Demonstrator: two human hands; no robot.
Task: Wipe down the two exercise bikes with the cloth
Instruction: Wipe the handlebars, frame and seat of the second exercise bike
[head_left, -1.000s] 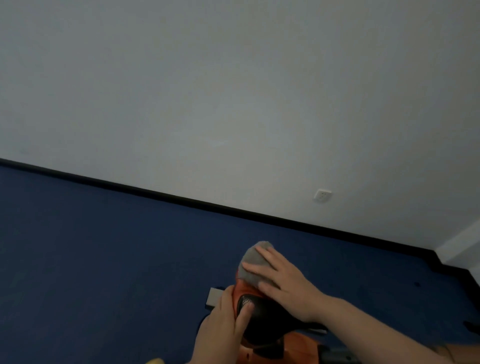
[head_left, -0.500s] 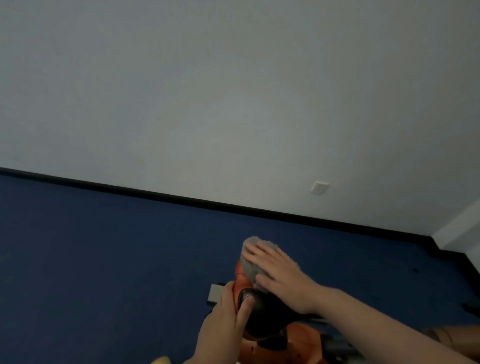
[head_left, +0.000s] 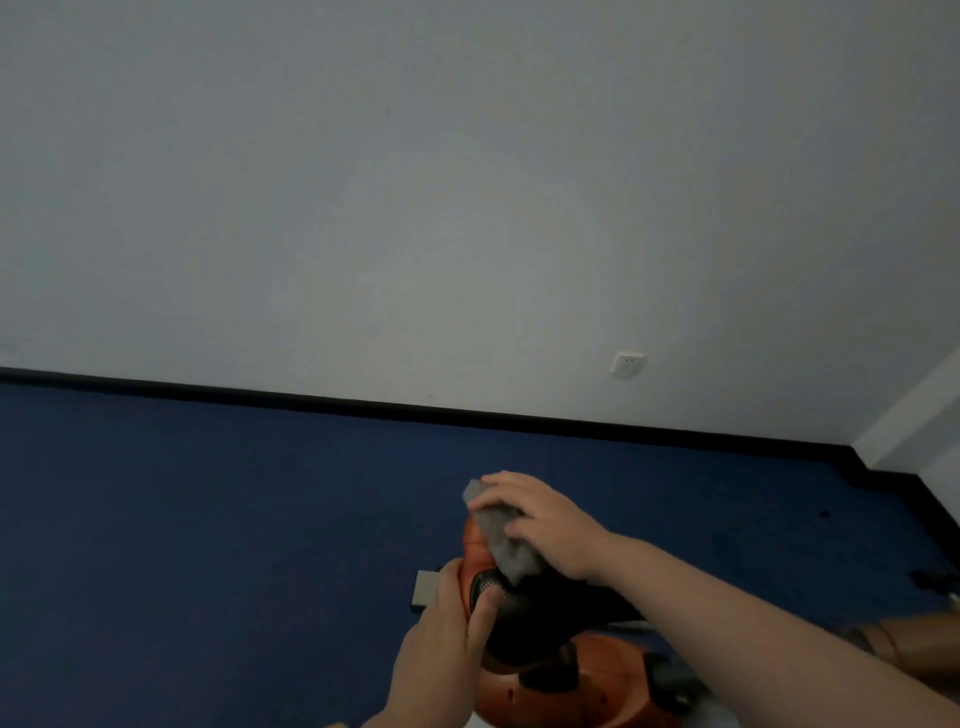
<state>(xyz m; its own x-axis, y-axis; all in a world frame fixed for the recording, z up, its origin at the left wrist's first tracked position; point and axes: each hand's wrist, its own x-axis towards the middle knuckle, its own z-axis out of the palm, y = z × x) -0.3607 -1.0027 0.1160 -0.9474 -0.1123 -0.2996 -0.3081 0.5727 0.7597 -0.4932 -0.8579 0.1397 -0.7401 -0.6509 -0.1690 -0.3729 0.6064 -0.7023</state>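
The right hand (head_left: 540, 525) is pressing a grey cloth (head_left: 501, 535) onto the front of an orange and black exercise bike (head_left: 524, 618), with its fingers curling over the top of the bunched fabric and gripping it. The left hand (head_left: 447, 629) is bracing the near left side of the same part, its thumb lying against a perforated black patch and its fingers wrapping round the orange edge, so both hands are clamping on something and sitting close together. The cloth is lying between the right palm and the orange nose of the bike, hanging down toward the black section.

Below the hands, the orange housing of the bike is curving toward the bottom edge. A small grey block (head_left: 426, 590) is sitting on the blue floor (head_left: 208, 519) just left of the bike. Beyond that, a black skirting is running along a white wall with a socket (head_left: 627, 364) at far right.

Only one bike is showing, so the task is looking far from finished. The bunched cloth is risking uneven contact, leaving streaks or missed patches. A hard push could also tip or shift the part the left hand is steadying.
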